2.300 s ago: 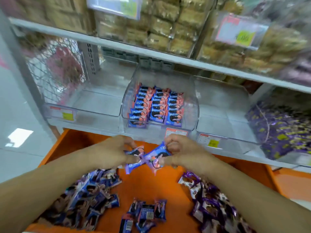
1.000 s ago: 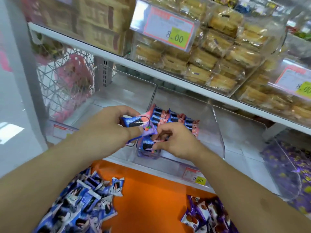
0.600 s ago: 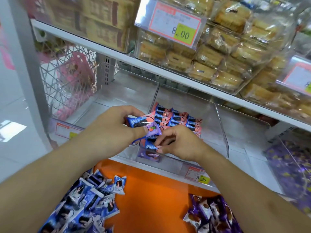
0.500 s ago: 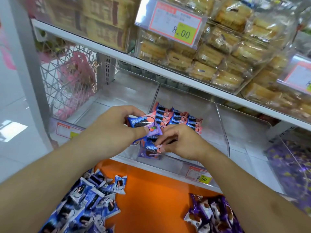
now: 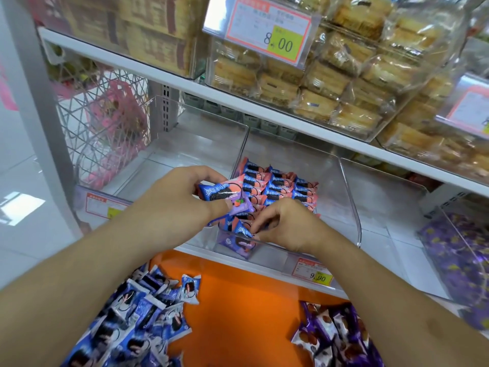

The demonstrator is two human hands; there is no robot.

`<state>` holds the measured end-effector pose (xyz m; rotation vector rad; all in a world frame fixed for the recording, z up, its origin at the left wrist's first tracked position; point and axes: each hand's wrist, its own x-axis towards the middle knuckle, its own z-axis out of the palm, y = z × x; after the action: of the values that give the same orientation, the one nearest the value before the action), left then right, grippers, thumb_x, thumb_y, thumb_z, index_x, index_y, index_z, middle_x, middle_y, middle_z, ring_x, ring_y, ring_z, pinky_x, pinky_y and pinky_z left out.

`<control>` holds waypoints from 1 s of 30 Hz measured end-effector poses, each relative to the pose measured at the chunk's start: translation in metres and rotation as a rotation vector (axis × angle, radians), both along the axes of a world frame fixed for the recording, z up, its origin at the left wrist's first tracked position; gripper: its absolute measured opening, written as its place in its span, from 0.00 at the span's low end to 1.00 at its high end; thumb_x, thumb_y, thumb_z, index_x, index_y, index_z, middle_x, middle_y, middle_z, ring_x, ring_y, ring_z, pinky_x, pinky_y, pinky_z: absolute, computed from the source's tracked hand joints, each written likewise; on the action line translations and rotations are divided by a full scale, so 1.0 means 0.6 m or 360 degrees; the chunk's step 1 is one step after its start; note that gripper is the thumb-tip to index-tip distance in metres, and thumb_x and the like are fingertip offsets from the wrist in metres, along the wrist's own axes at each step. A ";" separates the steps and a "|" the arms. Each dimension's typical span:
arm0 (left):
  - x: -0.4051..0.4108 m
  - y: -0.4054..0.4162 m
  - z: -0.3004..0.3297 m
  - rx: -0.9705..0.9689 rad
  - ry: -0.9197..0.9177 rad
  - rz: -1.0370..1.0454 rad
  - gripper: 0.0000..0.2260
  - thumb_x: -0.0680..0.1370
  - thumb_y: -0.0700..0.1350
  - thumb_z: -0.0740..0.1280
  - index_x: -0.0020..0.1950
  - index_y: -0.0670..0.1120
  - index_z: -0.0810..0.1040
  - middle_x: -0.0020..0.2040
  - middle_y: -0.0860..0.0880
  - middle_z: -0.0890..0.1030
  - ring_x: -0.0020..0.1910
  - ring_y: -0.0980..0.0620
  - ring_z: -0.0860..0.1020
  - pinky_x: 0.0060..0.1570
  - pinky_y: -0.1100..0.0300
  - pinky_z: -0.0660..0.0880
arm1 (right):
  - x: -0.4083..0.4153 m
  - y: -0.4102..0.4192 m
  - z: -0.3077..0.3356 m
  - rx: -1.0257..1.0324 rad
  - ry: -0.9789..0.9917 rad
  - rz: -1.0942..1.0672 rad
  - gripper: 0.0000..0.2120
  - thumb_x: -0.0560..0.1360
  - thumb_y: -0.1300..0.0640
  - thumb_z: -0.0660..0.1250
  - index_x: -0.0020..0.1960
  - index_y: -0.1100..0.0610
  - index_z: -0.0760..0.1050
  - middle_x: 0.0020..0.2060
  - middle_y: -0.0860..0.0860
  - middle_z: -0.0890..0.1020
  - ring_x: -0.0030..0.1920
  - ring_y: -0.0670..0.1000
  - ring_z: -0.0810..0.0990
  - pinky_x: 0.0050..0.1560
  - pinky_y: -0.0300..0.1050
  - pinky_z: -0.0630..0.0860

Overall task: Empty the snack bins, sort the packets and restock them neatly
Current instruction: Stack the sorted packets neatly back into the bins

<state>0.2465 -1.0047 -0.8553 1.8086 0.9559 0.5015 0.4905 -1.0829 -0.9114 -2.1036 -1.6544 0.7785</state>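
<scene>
Bright, even overhead light is filling the scene, casting only faint shadows. Glare is streaking the clear bin walls and the wrapped cakes, and a window reflection is shining on the floor. Wide-angle distortion is bending the shelf; edges are looking soft.

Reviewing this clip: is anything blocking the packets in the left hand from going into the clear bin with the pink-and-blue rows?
Nothing visible blocks them. The left hand holds its packets right over the open-topped clear bin. The right hand works at the front row, where free space remains.
</scene>
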 end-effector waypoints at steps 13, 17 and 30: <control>-0.002 0.001 0.001 0.0009 -0.0022 -0.0019 0.07 0.77 0.50 0.75 0.53 0.58 0.80 0.43 0.53 0.85 0.33 0.49 0.82 0.48 0.48 0.82 | -0.007 0.000 0.011 -0.0002 0.0109 -0.0081 0.07 0.72 0.63 0.80 0.45 0.51 0.89 0.39 0.44 0.88 0.42 0.44 0.87 0.42 0.38 0.81; 0.000 0.001 0.000 0.0007 -0.0031 -0.0018 0.08 0.76 0.49 0.76 0.52 0.58 0.81 0.42 0.53 0.85 0.38 0.45 0.82 0.48 0.46 0.82 | -0.016 0.007 0.006 -0.0024 0.0099 -0.0008 0.07 0.72 0.64 0.80 0.45 0.52 0.89 0.40 0.45 0.88 0.43 0.43 0.87 0.53 0.46 0.85; 0.004 0.003 -0.014 -0.0010 -0.0040 -0.0099 0.14 0.74 0.49 0.79 0.57 0.56 0.80 0.47 0.53 0.87 0.37 0.62 0.83 0.31 0.71 0.72 | -0.005 -0.041 0.040 0.0138 0.0378 -0.0254 0.11 0.79 0.66 0.72 0.55 0.52 0.87 0.46 0.49 0.89 0.48 0.51 0.88 0.47 0.58 0.86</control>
<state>0.2488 -1.0028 -0.8637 1.8167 0.8802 0.4811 0.4877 -1.1076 -0.8877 -1.9693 -1.3545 0.8516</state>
